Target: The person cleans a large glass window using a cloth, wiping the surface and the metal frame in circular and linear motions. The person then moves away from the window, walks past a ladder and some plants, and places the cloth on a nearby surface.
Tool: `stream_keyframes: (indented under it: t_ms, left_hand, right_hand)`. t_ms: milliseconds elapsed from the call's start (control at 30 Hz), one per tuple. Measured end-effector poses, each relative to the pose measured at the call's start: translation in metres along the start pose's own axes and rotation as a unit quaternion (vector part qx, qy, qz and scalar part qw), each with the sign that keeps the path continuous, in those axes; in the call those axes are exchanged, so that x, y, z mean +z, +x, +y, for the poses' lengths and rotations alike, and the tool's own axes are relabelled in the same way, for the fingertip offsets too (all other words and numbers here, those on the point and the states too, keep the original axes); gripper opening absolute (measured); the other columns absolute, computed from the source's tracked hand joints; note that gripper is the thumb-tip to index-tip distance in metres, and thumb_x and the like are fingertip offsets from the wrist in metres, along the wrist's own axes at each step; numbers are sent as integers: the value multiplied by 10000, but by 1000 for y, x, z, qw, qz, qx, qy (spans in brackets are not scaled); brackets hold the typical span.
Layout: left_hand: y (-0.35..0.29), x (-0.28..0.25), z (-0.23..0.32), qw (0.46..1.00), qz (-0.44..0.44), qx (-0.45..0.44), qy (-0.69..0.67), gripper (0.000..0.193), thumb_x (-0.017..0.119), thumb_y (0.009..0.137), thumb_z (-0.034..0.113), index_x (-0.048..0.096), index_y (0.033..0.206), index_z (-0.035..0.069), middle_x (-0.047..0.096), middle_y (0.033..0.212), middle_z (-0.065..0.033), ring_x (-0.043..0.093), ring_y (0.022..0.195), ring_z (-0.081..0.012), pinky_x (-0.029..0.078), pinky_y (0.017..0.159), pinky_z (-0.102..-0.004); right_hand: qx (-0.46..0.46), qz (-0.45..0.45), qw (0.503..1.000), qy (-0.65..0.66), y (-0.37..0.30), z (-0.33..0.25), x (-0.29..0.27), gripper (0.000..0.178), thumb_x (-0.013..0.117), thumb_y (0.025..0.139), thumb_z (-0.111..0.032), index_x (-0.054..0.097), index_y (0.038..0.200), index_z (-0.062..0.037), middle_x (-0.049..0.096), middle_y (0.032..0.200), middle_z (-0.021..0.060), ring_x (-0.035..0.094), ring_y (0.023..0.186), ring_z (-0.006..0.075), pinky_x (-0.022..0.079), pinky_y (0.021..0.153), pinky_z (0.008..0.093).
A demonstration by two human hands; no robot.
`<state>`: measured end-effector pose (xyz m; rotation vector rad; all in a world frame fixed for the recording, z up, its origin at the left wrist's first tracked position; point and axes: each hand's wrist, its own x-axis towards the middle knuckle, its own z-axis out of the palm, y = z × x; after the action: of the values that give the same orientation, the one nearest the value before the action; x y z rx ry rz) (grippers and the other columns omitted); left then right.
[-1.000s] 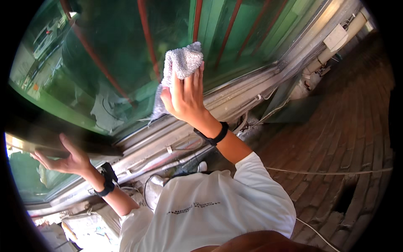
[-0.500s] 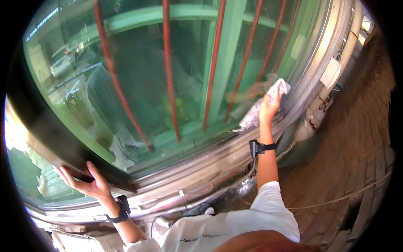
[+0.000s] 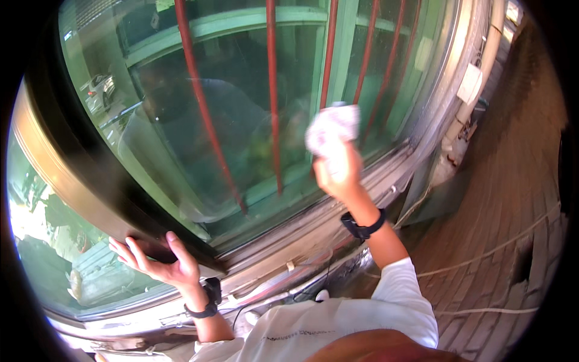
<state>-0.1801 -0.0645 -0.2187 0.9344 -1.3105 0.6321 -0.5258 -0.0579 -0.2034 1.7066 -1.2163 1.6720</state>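
My right hand (image 3: 341,172) is closed around a bunched pale cloth (image 3: 333,127), blurred by motion. The cloth is in front of the window glass (image 3: 235,145), near a red bar; whether it touches the pane I cannot tell. Down at the left, my left hand (image 3: 160,263) rests against the lower end of the dark window frame upright (image 3: 120,175). Its fingers and thumb are spread, and nothing is held in it. Both wrists wear black bands.
Red upright bars (image 3: 272,90) and a green inner frame (image 3: 223,27) show in the window. Below runs the sill track (image 3: 289,252) with cables along it. A pale pipe (image 3: 449,133) and a white box (image 3: 470,83) are at the right, beside brick paving (image 3: 482,235).
My right hand has carried the cloth leftward from the pane's lower right corner. The view has shifted; my left hand remains at the same frame upright.
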Motion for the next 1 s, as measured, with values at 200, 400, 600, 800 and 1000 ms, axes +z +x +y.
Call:
stream_keyframes:
  t_ms: [200, 400, 600, 800, 1000]
  left_hand:
    - [-6, -2, -5, 1000, -27, -1, 3, 664, 710, 855, 210, 402, 1427, 70, 271, 1534, -292, 229, 1436, -466, 62, 1155, -605]
    - [-7, -2, -7, 1000, -22, 4, 1, 660, 708, 851, 180, 404, 1427, 75, 254, 1538, -293, 233, 1432, -469, 60, 1149, -621]
    - [-7, -2, -10, 1000, -13, 17, -1, 653, 703, 863, 182, 404, 1433, 72, 270, 1543, -276, 239, 1443, -436, 70, 1159, -590]
    - [-7, -1, -9, 1000, -3, 12, -4, 638, 717, 854, 192, 432, 1411, 68, 284, 1537, -277, 249, 1439, -432, 83, 1157, -580]
    - [-11, 2, -3, 1000, -21, -14, -15, 618, 712, 831, 155, 449, 1388, 98, 293, 1509, -320, 254, 1416, -492, 72, 1158, -592]
  right_hand:
    - [-374, -161, 913, 8, 41, -75, 62, 21, 647, 759, -106, 663, 754, -120, 593, 1302, 51, 444, 1356, 294, 383, 1104, 457]
    - [-298, -10, 941, -159, 106, -23, 27, 184, 670, 715, -20, 730, 887, -38, 589, 1231, 223, 492, 1289, 418, 381, 1094, 519]
    - [-71, 140, 980, -125, 148, 63, -39, 480, 577, 749, 88, 655, 1213, -7, 618, 1187, 216, 622, 1101, 312, 462, 960, 361]
    - [142, 98, 883, -437, 84, 191, -110, 472, 578, 867, -240, 600, 1307, -71, 589, 1229, 253, 540, 1144, 430, 413, 1014, 462]
    - [180, 52, 933, -306, -10, 270, -167, 489, 659, 873, -217, 552, 1322, -58, 618, 1243, 239, 595, 1154, 358, 441, 1000, 413]
